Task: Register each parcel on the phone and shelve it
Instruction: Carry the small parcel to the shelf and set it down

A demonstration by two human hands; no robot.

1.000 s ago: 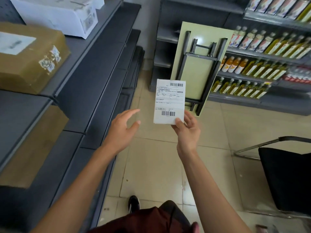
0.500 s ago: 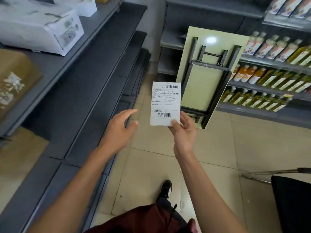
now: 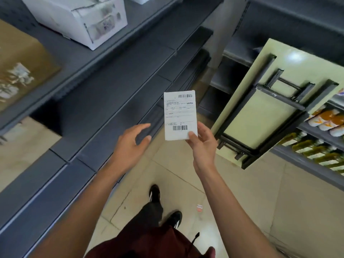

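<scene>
— Parcel shelving first? Grey shelves [image 3: 104, 75] run along the left side, tier under tier. On an upper tier sits a white box [image 3: 78, 19] wrapped in tape; a brown carton [image 3: 20, 67] lies at the far left.

— And on the right?

— A folded table [image 3: 264, 112], pale green with black legs, leans against another rack [image 3: 316, 138] stocked with bottles [image 3: 316, 153]. Beige floor tiles [image 3: 251, 192] lie between the two.

— Where is the parcel itself?

— The parcel [image 3: 180, 115] is a small flat white packet held upright in the air, in front of the lower grey shelves and resting on none of them. Its label faces the camera, one barcode at the top and one near the bottom.

— Who has it?

— The right hand [image 3: 202, 142] pinches its lower right corner, thumb on the front, fingers behind. The left hand [image 3: 130, 144] hangs just beside it, empty, fingers loosely curled and spread, not touching the packet.

— Anything smaller?

— Two black shoes [image 3: 163, 205] on the tiles, and a small sticker [image 3: 199, 207] near them.
</scene>
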